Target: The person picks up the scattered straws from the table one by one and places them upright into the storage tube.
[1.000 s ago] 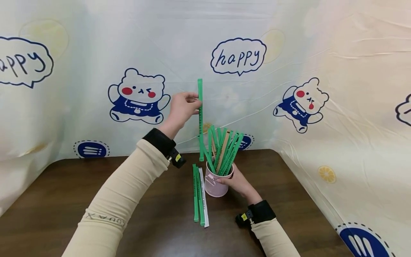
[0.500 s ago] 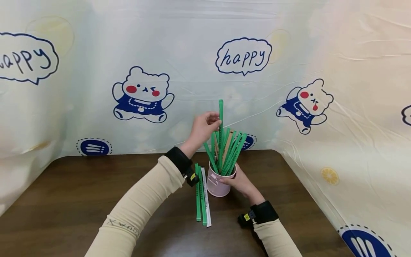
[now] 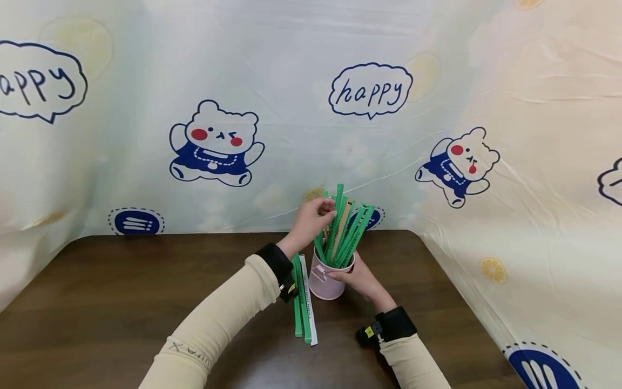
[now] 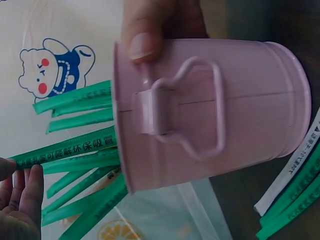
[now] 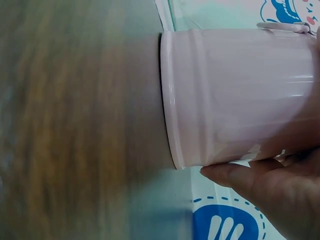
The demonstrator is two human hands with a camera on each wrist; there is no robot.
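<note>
My left hand (image 3: 312,221) pinches a green paper-wrapped straw (image 4: 75,146), printed with dark characters. Its lower end is inside a pink metal bucket (image 3: 322,285) that stands upright on the table. Several other green wrapped straws (image 3: 358,229) and a tan one (image 3: 343,224) lean in the bucket. Around the bucket's right side curls my right hand (image 3: 362,278), thumb near the rim. A small wire handle (image 4: 220,115) hangs on the bucket's wall in the left wrist view. The right wrist view shows the bucket's base (image 5: 172,100) and fingers beneath its side.
Left of the bucket, green wrapped straws (image 3: 298,319) and a white wrapped straw (image 3: 310,313) lie side by side on the dark wooden table (image 3: 121,302). A printed cloth (image 3: 291,81) with bears hangs behind the table and along its right side.
My left hand has moved right and down, bringing the green wrapped straw from above the table's back edge down into the bucket. The right hand keeps its grip on the bucket.
</note>
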